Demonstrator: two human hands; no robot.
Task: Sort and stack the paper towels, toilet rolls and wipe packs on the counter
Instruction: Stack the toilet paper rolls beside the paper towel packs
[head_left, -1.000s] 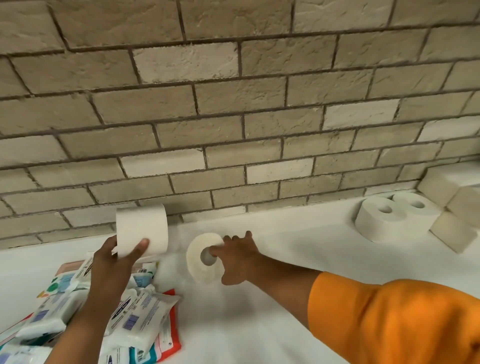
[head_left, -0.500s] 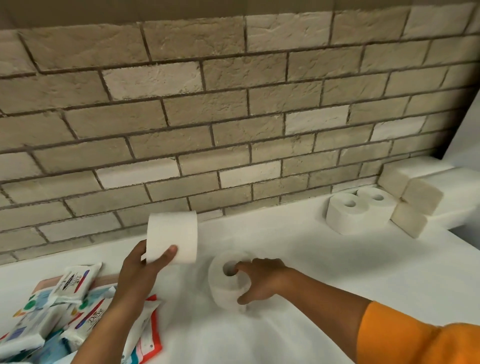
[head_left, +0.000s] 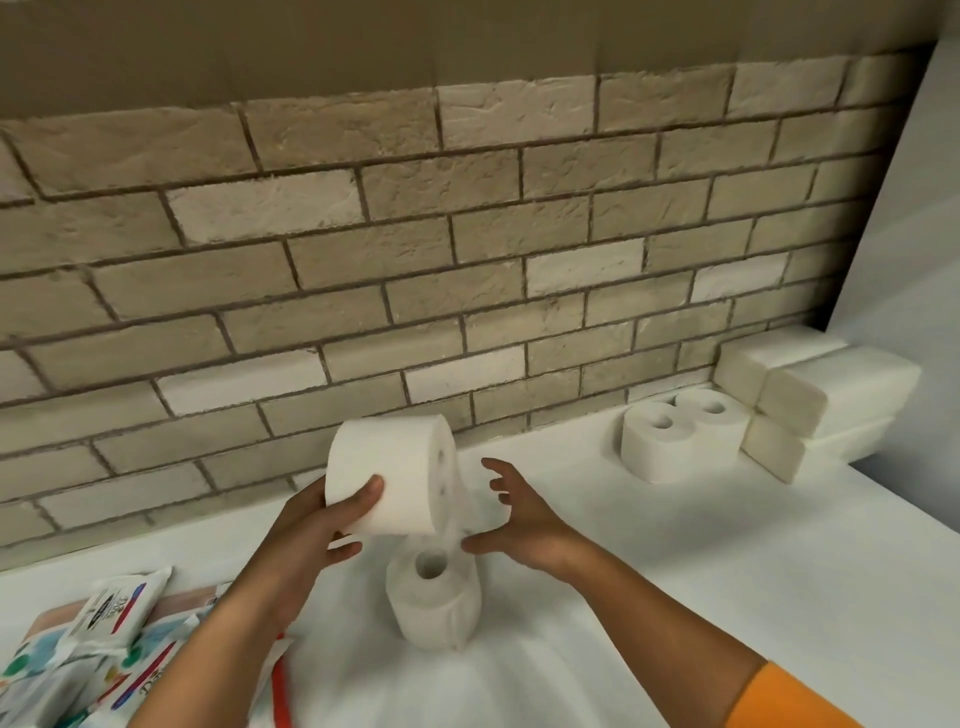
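Grips a white paper toilet roll (head_left: 384, 478) in the left hand (head_left: 317, 525), fingers curled round its side, core sideways, at centre just above a second white toilet roll (head_left: 434, 597) standing on end on the white counter (head_left: 675, 571); probably for stacking there. Keeps nothing in the right hand (head_left: 524, 525), fingers (head_left: 500, 468) spread at 3 o'clock of the raised roll, likely to steady it. At 2 o'clock, two upright white rolls (head_left: 670, 436) touching white folded paper towel blocks (head_left: 821, 395). At 8 o'clock, heaped plastic wipe packs (head_left: 117, 610); lettering perhaps "Dove", too blurred to confirm.

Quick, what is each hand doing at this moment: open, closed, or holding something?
Left hand: holding a toilet roll.
Right hand: open, fingers spread, holding nothing.
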